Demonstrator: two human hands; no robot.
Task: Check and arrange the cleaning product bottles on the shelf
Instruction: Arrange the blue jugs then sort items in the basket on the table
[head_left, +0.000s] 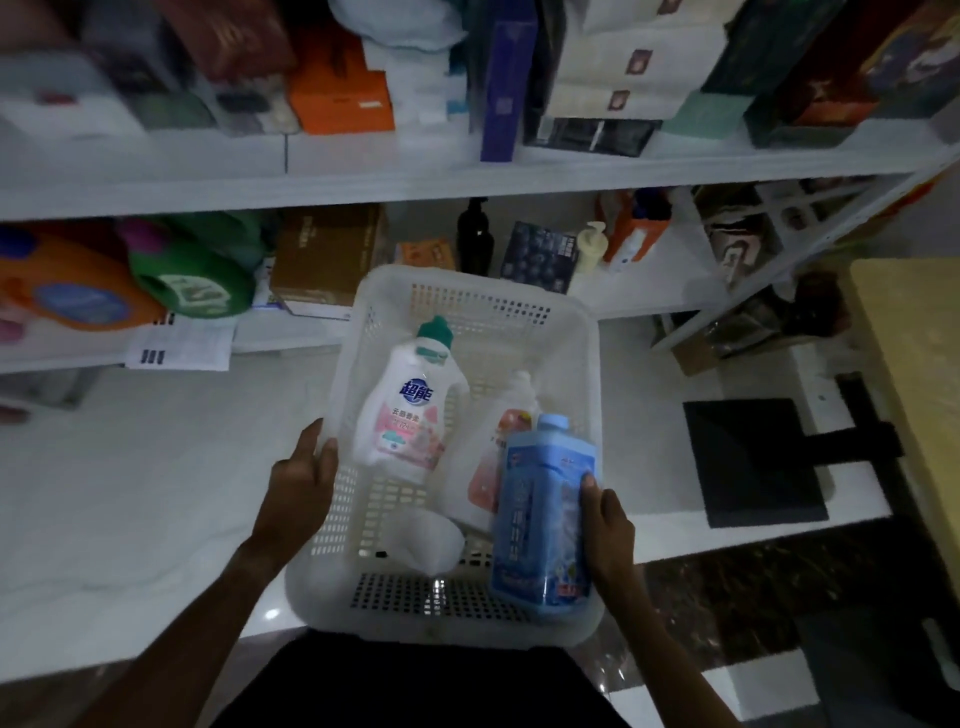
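Observation:
A white perforated basket (566, 332) is held in front of me, below the shelves. My left hand (298, 480) grips its left rim. My right hand (608, 530) holds a blue bottle (543, 514) at the basket's right side, fingers curled round its edge. Inside lie a white bottle with a green cap and pink label (410, 410), a clear bottle with an orange label (498, 452) partly under the blue one, and a pale crumpled cloth or bag (426, 540).
White shelves (363, 166) hold boxes above. The lower shelf carries an orange jug (72, 291), a green jug (197, 275), a brown box (327, 254), a black pump bottle (474, 239) and a cream pump bottle (589, 252). A yellow table (914, 353) stands at right.

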